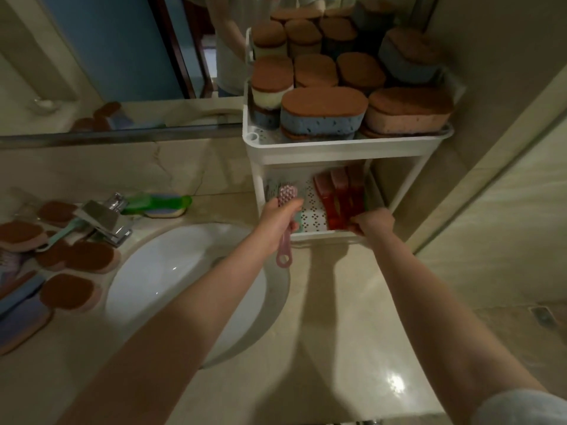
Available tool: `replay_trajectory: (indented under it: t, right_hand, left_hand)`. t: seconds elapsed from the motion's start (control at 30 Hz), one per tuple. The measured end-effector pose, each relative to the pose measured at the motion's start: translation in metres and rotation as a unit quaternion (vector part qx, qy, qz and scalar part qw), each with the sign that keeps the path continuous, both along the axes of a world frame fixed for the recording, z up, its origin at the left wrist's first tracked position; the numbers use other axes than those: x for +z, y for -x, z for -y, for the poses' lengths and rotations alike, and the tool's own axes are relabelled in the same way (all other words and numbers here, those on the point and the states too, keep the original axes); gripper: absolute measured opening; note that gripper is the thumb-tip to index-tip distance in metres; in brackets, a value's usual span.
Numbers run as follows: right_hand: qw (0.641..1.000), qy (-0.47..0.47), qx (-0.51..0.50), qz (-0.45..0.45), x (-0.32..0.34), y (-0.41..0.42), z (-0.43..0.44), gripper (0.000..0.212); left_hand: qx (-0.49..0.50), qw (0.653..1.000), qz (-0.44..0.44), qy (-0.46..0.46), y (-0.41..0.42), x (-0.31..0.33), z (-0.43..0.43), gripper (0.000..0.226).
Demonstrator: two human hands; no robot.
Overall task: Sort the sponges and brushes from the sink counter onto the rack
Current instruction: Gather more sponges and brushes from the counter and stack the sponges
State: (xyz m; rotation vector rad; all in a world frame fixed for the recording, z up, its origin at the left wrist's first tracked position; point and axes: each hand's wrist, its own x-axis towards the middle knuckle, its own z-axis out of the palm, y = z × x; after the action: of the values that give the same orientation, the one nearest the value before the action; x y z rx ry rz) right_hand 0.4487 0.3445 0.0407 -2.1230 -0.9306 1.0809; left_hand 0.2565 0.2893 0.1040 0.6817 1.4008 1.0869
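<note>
Over counter (337, 332): left hand (280, 220) grips pink brush (285, 204) at rack (337, 148) lower tier; right hand (372, 223) grips red brushes (340, 197) (sponges (323, 108) up top).

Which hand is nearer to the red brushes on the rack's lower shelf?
Right. The right hand pinches the red brushes at their handle ends; the left hand is off to their left, gripping a pink brush.
</note>
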Motion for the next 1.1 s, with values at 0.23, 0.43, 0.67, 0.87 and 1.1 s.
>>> replay_trajectory:
  t: [0.23, 0.43, 0.67, 0.87, 1.1]
  right_hand:
    - [0.975, 0.014, 0.108, 0.192, 0.001, 0.006, -0.005, 0.018]
    - [0.954, 0.017, 0.117, 0.274, -0.003, 0.009, 0.001, 0.021]
    - [0.979, -0.113, 0.064, 0.157, 0.008, 0.017, 0.035, 0.025]
    - [0.974, -0.127, 0.126, -0.135, 0.025, 0.044, 0.081, 0.017]
    - [0.960, -0.137, 0.153, -0.191, 0.021, 0.065, 0.115, 0.011]
  left_hand:
    - [-0.001, 0.999, 0.038, 0.021, -0.002, -0.004, 0.006, 0.007]
    - [-0.014, 0.997, 0.066, 0.024, 0.001, -0.004, 0.011, 0.004]
    - [-0.038, 0.998, 0.053, 0.014, 0.004, -0.004, 0.009, 0.019]
    - [-0.058, 0.993, 0.100, -0.003, 0.003, 0.002, 0.004, 0.018]
    - [-0.082, 0.991, 0.105, -0.014, -0.002, 0.002, 0.004, 0.012]
